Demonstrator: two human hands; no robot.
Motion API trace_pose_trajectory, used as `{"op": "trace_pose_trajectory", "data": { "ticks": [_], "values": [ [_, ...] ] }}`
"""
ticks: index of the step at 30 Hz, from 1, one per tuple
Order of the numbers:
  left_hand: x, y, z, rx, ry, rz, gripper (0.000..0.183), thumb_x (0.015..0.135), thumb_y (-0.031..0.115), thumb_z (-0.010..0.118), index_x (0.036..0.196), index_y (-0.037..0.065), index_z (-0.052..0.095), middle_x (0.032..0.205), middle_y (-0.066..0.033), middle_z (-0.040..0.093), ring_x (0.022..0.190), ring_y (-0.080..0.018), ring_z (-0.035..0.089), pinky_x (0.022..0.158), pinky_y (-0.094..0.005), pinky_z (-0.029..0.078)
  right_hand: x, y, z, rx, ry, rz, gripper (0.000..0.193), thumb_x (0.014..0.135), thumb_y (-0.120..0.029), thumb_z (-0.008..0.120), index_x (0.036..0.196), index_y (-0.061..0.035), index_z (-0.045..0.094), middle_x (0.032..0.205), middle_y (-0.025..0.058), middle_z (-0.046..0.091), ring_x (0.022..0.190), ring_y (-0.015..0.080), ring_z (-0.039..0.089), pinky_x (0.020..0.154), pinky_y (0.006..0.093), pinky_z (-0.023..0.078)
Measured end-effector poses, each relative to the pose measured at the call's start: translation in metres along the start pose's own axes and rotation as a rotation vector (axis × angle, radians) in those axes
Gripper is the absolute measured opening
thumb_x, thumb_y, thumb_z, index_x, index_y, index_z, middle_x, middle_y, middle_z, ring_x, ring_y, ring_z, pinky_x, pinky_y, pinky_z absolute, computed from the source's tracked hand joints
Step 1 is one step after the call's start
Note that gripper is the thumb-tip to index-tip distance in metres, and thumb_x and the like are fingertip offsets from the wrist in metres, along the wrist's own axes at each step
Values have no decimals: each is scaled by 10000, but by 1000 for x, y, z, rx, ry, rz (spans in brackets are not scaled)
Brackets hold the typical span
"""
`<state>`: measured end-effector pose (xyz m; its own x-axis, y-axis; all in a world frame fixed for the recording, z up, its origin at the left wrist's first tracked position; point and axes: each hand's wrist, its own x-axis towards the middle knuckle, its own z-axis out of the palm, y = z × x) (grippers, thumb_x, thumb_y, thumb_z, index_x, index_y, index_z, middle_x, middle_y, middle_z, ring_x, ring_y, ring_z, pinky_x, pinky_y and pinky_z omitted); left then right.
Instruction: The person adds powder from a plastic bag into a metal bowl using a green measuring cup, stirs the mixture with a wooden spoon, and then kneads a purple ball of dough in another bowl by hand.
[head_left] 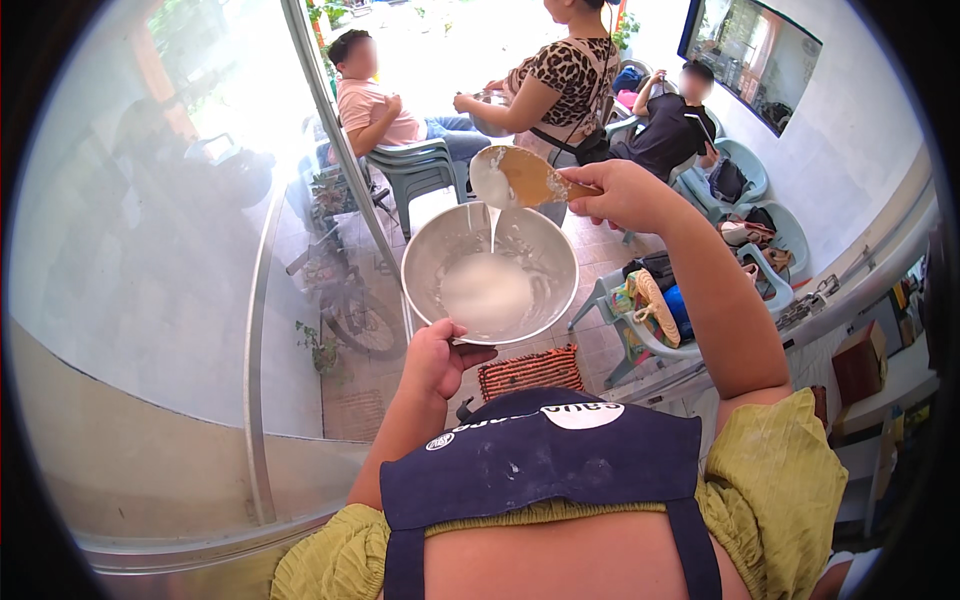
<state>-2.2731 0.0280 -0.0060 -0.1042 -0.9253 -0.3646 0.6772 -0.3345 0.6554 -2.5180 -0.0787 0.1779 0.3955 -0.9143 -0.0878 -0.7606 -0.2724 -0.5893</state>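
Note:
My left hand (437, 362) grips the near rim of a round metal mixing bowl (422, 262), thumb on the edge and fingers underneath. White, runny batter (487, 292) pools in the bowl, and smears of it cling to the inner wall. Above the far rim, my right hand (625, 195) is closed around the handle of a wooden spoon (532, 178) with a broad, flat head. The spoon is lifted clear of the bowl, its head coated with batter at the left. A thin white stream runs from it down into the bowl.
Ahead, a person in a leopard-print top (570, 90) stands with another metal bowl (490, 118). Two people sit on plastic chairs (412, 170) at either side. Bags fill a chair (650, 335) at right. A glass panel (200, 300) stands left, an orange-black mat (530, 372) below.

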Motion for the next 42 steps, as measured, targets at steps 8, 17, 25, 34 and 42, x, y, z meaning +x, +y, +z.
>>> {"op": "trace_pose_trajectory", "data": {
  "ticks": [8, 17, 25, 34, 42],
  "values": [
    [3, 5, -1, 4, 8, -15, 417, 778, 16, 462, 1161, -147, 422, 1087, -259, 548, 911, -409, 612, 744, -523, 582, 4, 1, 4, -46, 1, -21, 476, 830, -144, 656, 1296, -135, 558, 783, 59, 646, 609, 107, 561, 588, 272, 479],
    [3, 8, 0, 2, 7, -22, 428, 780, 14, 459, 1177, -139, 414, 1100, -258, 544, 916, -414, 610, 744, -529, 580, 8, 5, 6, -38, -6, -29, 481, 847, -120, 639, 1318, -159, 547, 759, 15, 615, 621, 85, 539, 572, 253, 482],
    [3, 11, -1, 3, -6, -20, 448, 779, 14, 459, 1197, -134, 401, 1105, -250, 541, 920, -408, 607, 754, -533, 571, 5, 2, 9, -11, 3, 5, 452, 827, -116, 646, 1272, -174, 586, 805, 73, 660, 628, 109, 593, 615, 275, 494],
    [3, 11, -2, 50, 0, -20, 453, 782, 35, 436, 1203, -129, 405, 1125, -258, 562, 963, -426, 617, 798, -575, 555, 9, 13, 16, 13, 0, -30, 454, 825, -103, 642, 1273, -150, 584, 833, 77, 671, 643, 113, 601, 631, 271, 499],
    [1, 13, -1, 20, -7, -20, 437, 779, 14, 451, 1182, -148, 407, 1109, -253, 536, 927, -411, 605, 755, -529, 577, 10, 15, 19, -24, 17, -36, 466, 819, -89, 643, 1277, -149, 580, 870, 79, 678, 690, 127, 613, 681, 274, 500]
  ]
}}
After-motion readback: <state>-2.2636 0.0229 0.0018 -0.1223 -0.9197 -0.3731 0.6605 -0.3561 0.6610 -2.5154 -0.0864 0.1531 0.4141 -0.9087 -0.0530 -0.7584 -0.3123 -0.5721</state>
